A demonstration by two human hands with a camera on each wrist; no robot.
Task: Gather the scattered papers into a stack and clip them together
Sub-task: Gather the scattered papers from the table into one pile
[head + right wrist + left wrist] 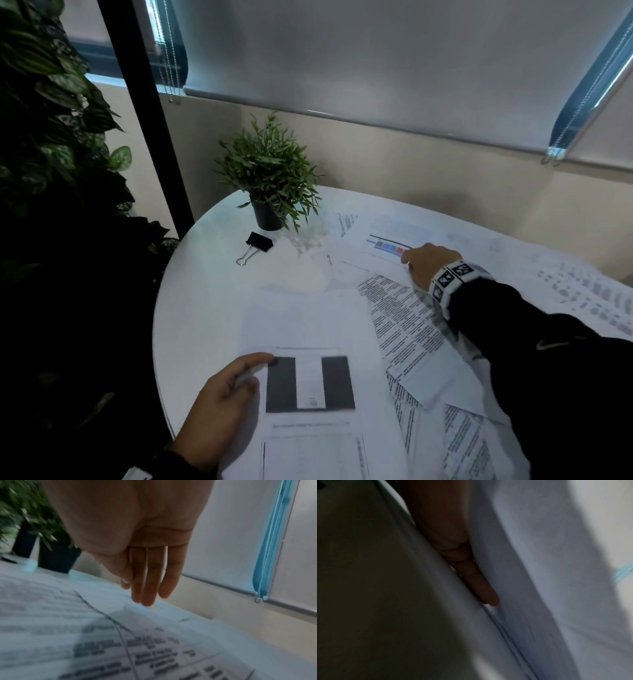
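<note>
Several printed sheets lie scattered over a round white table [202,294]. My left hand [253,370] pinches the left edge of the near sheet with two black bars [308,383], thumb on top. The left wrist view shows only one finger [481,585] lying along blurred white paper. My right hand [407,257] reaches to the far side and presses straight fingertips [145,601] on a sheet with a coloured chart [387,240]. Text-covered sheets [404,325] overlap between the two hands. A black binder clip [259,241] lies apart from both hands on the bare table at the far left.
A small potted plant [267,216] in a black pot stands just behind the clip. More sheets [582,287] spread to the table's right edge. A large leafy plant [51,137] fills the left side, and a wall with roller blinds [376,68] stands close behind the table.
</note>
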